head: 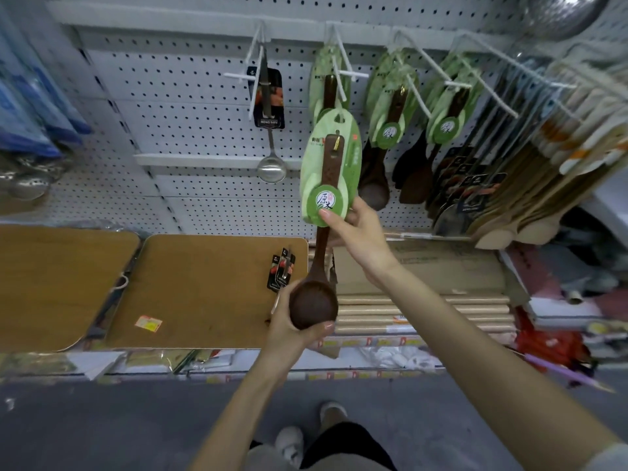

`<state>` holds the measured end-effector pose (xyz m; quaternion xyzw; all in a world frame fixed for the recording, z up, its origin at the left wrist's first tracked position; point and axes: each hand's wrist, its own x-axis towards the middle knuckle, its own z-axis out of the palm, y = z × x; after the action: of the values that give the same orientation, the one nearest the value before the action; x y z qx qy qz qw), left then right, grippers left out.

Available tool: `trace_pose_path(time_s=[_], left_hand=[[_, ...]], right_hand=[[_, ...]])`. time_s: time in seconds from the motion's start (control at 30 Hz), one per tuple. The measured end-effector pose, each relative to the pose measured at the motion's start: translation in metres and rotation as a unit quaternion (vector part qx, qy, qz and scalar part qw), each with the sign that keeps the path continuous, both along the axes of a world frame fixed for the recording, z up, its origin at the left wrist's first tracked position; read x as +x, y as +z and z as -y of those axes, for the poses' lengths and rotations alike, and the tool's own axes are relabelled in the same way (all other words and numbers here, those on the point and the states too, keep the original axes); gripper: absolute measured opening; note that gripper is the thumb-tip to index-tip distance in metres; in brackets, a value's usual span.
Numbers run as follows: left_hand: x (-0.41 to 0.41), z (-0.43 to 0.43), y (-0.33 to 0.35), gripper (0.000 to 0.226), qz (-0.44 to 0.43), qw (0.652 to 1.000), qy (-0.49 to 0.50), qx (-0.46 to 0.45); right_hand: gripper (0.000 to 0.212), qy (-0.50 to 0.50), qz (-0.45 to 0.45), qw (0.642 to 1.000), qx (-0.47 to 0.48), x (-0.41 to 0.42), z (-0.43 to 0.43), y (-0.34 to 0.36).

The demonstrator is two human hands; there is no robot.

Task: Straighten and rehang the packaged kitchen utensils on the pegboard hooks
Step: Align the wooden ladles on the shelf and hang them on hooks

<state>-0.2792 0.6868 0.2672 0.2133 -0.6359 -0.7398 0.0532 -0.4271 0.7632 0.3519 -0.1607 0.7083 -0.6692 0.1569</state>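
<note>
Metal ladle (pixel 271 166) hangs left of wooden spoons (pixel 387 130) on pegboard (pixel 190 96).

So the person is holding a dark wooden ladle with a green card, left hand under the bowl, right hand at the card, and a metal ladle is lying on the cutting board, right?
Not quite. The head view shows the metal ladle hanging from a pegboard hook, not lying on the cutting board. The rest stands: left hand under the wooden ladle bowl, right hand at the green card.

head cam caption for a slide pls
Both hands lift a carded wooden ladle toward a pegboard hook: left hand cups the bowl, right hand grips the card.
</note>
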Motion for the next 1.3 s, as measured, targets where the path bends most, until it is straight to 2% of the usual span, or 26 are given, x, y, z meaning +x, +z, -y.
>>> trace_pose_path(time_s=[0.17, 0.27, 0.4, 0.7, 0.9, 1.1, 1.2, 1.3], left_hand=[[-0.006, 0.004, 0.007, 0.081, 0.007, 0.995, -0.095, -0.023], [-0.014, 0.01, 0.008, 0.08, -0.012, 0.995, -0.097, -0.033], [-0.021, 0.013, 0.015, 0.076, -0.029, 0.995, -0.093, -0.039], [-0.025, 0.008, 0.018, 0.075, -0.004, 0.995, -0.09, -0.045], [-0.027, 0.004, 0.014, 0.073, -0.003, 0.995, -0.096, -0.008], [-0.054, 0.016, 0.025, 0.073, -0.008, 0.997, -0.068, 0.04], [-0.073, 0.023, 0.028, 0.072, 0.008, 0.996, -0.022, 0.084], [-0.088, 0.027, 0.035, 0.063, 0.018, 0.993, 0.003, 0.115]], right_hand=[[0.026, -0.028, -0.005, 1.0, -0.01, -0.006, -0.007, 0.002], [0.026, -0.029, -0.006, 0.999, -0.026, -0.012, -0.007, 0.008], [0.032, -0.027, -0.014, 1.0, 0.0, -0.022, -0.003, 0.017], [0.038, -0.007, 0.028, 0.999, 0.02, -0.034, -0.002, 0.014], [0.04, -0.015, 0.051, 0.999, 0.007, -0.038, -0.002, 0.008], [0.053, 0.004, 0.032, 0.997, 0.075, -0.045, 0.003, 0.009], [0.058, 0.033, 0.073, 0.992, 0.102, -0.046, -0.004, -0.004], [0.05, 0.066, 0.116, 0.986, 0.1, -0.044, -0.009, -0.017]])
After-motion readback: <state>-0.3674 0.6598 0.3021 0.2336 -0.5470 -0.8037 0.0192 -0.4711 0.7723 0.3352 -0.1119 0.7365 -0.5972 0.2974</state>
